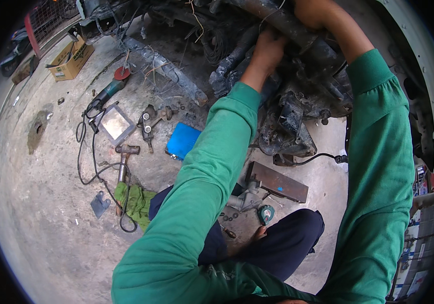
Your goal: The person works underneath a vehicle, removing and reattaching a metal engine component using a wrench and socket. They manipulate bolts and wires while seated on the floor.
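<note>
Under the wheel arch, the greasy suspension assembly (293, 101) hangs partly stripped, with more still bolted. The left hand (267, 50) closes around a dark rod at its top; the right hand (313, 12) grips the thick tube above it. Left of the assembly on the floor lie an angle grinder (109, 90), a hammer (124, 162) and a blue pad (182, 141), seemingly done with for now.

Surface: stained concrete floor (49, 223)
On it: hammer (123, 162), angle grinder (109, 90), blue box (182, 141), cardboard box (71, 60), green rag (137, 201)
</note>
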A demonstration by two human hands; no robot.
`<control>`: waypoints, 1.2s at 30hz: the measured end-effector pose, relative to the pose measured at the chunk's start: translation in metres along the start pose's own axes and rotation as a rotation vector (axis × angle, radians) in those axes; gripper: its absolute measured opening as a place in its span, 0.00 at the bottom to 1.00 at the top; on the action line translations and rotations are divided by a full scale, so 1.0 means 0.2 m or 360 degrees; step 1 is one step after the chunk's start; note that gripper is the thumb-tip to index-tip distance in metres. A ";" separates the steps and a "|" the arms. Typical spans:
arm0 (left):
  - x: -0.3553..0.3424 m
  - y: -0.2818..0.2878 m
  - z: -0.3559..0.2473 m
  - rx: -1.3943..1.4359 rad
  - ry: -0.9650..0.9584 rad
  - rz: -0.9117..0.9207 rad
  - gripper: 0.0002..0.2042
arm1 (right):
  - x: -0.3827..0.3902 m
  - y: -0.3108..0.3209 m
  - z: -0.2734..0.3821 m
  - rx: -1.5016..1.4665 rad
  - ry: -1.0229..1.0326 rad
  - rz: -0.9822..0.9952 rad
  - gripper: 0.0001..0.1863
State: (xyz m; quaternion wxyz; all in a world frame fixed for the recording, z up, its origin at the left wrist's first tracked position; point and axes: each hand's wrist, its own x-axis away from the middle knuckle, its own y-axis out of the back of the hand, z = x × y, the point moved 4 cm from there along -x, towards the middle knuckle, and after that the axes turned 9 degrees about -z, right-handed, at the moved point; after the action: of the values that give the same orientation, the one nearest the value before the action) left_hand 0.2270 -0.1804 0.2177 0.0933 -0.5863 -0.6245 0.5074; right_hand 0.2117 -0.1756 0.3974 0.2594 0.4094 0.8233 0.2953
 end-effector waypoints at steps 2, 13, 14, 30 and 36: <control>0.04 0.10 -0.08 -0.0284 -0.0058 0.0018 0.16 | 0.05 0.02 0.02 -0.0198 -0.0124 -0.0161 0.12; 0.13 0.41 -0.27 -0.1022 0.0647 0.0658 0.12 | 0.47 -0.01 0.17 -0.1514 -0.0531 -0.0618 0.13; 0.15 0.42 -0.26 -0.0998 0.0720 0.0675 0.13 | 0.48 -0.08 0.16 -0.1926 -0.0577 -0.0557 0.14; 0.23 0.36 -0.42 -0.1315 0.0742 0.1000 0.13 | 0.74 -0.33 0.55 -0.3634 -0.1192 -0.1122 0.14; 0.23 0.37 -0.46 -0.1463 0.0801 0.1067 0.13 | 0.76 -0.26 0.57 -0.2569 -0.0543 -0.1734 0.12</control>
State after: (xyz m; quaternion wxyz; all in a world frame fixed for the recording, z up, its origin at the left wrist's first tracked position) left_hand 0.3260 -0.1086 0.1827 -0.1888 -0.8324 -0.5199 0.0347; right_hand 0.1800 -0.0443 0.2532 0.6765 -0.2881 0.4024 0.5453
